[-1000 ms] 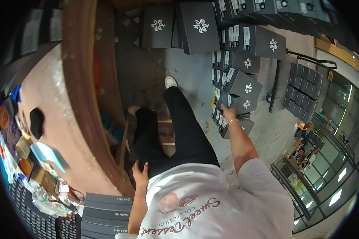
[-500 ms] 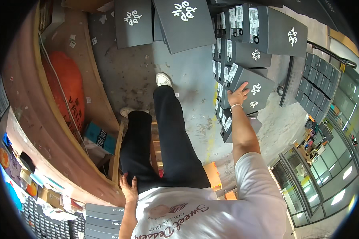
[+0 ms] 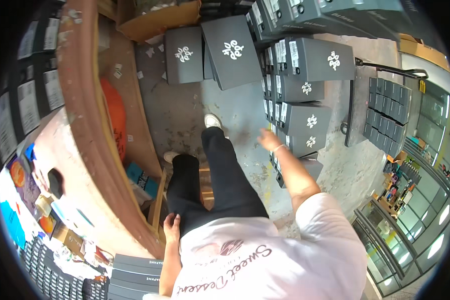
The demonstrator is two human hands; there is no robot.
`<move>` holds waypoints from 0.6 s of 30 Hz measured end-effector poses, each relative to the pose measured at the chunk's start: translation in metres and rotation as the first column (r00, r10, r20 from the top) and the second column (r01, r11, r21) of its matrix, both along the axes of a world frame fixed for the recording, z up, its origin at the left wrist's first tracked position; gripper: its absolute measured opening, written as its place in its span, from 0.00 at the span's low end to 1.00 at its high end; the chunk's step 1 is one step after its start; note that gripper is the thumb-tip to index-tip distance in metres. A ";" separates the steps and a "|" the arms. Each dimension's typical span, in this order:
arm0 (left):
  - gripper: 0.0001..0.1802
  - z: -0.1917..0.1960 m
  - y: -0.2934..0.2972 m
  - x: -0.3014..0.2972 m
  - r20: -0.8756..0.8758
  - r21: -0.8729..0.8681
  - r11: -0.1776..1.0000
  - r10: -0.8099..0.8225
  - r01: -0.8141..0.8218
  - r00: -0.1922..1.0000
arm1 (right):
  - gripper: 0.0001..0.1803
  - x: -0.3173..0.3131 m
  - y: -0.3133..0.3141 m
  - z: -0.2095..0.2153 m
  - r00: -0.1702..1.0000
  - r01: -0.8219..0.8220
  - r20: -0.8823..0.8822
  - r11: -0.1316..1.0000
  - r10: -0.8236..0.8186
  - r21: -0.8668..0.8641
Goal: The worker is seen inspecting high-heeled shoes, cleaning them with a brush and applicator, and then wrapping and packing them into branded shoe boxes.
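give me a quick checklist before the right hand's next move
1. Right hand free: ok, nothing seen in it.
2. Right hand apart from the stack: cannot tell, it is blurred and close beside it.
3. Left hand free: ok, by the trousers, nothing seen in it.
4. Front boxes squared up: not ok, they sit at different angles.
5. Floor tidy: not ok, scraps lie on it.

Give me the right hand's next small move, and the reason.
Probably shift the right hand rightward onto the dark grey shoebox stack: that hand looks empty, though blurred, and hovers just left of the boxes, while the left hand rests on the black trousers.
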State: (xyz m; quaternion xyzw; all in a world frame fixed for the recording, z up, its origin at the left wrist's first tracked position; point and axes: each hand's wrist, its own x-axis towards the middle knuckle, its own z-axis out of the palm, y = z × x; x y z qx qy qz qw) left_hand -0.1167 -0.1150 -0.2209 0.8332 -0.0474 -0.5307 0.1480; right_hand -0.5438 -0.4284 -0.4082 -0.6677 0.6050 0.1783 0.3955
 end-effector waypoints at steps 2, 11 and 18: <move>0.22 0.024 -0.023 -0.006 -0.012 0.044 0.951 0.307 -0.306 0.952 | 0.24 0.095 0.008 0.038 0.936 0.140 0.307 0.982 -0.174 0.129; 0.18 0.121 -0.009 -0.020 -0.055 -0.311 0.765 0.578 -0.564 0.814 | 0.17 0.347 0.084 0.216 0.546 -0.681 0.740 0.723 0.393 0.119; 0.14 0.241 0.010 0.000 0.410 -0.648 0.724 0.591 -0.234 0.695 | 0.15 0.452 0.159 0.299 0.066 -0.898 0.833 0.397 0.549 -0.190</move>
